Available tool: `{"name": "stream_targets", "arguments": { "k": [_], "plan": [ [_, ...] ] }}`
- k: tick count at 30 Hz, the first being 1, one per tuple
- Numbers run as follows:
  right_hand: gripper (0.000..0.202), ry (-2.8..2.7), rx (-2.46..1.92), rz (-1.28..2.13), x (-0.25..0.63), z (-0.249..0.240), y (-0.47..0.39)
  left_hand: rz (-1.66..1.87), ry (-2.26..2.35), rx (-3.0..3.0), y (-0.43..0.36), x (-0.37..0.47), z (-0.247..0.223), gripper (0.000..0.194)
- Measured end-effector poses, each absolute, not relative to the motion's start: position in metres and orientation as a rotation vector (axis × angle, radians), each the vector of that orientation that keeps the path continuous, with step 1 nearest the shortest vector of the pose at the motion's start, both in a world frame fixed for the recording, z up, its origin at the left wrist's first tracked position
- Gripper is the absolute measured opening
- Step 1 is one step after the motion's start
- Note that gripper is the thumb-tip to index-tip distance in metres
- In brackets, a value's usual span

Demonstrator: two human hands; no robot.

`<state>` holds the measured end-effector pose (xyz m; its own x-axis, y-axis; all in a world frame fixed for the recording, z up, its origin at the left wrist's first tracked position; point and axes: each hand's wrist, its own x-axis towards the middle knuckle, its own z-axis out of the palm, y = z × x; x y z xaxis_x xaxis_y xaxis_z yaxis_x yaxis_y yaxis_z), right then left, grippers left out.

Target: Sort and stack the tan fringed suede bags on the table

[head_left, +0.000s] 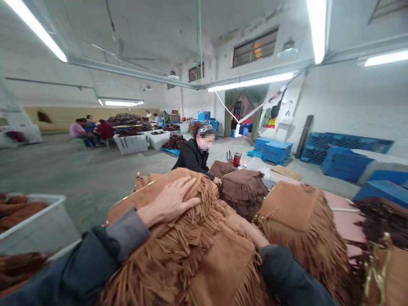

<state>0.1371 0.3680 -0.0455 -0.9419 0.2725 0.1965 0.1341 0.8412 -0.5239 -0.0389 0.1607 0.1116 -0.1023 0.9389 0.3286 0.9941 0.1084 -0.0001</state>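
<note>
While flat on tan suede fringe — left hand, fingers spread.

Tan suede fringed bag lies heaped on the bag pile.

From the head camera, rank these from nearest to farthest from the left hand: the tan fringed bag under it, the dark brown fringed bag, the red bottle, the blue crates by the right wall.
1. Tan fringed bag: directly under the left hand, touching.
2. Dark brown fringed bag: just right of it.
3. Red bottle: behind that bag.
4. Blue crates: far right, by the wall.
</note>
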Motion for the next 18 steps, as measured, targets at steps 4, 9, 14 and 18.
{"name": "stream_targets", "arguments": {
  "k": [4,9,14,18],
  "plan": [
    [0.046,-2.744,-0.511,0.716,0.154,-0.049,0.394,-0.351,-2.231,-1.811,0.163,-0.047,0.056,0.077],
    [0.045,-2.643,-1.381,-0.136,0.215,-0.066,0.451,-0.376,-2.201,-1.807,0.149,-0.061,0.041,0.074],
    [0.051,-2.596,-1.540,-0.208,0.272,-0.080,0.462,-0.442,-2.164,-1.823,0.156,-0.071,0.036,0.076],
    [0.049,-2.485,-1.621,-0.167,0.321,-0.072,0.454,-0.503,-2.143,-1.827,0.157,-0.078,0.032,0.076]
  ]
}}
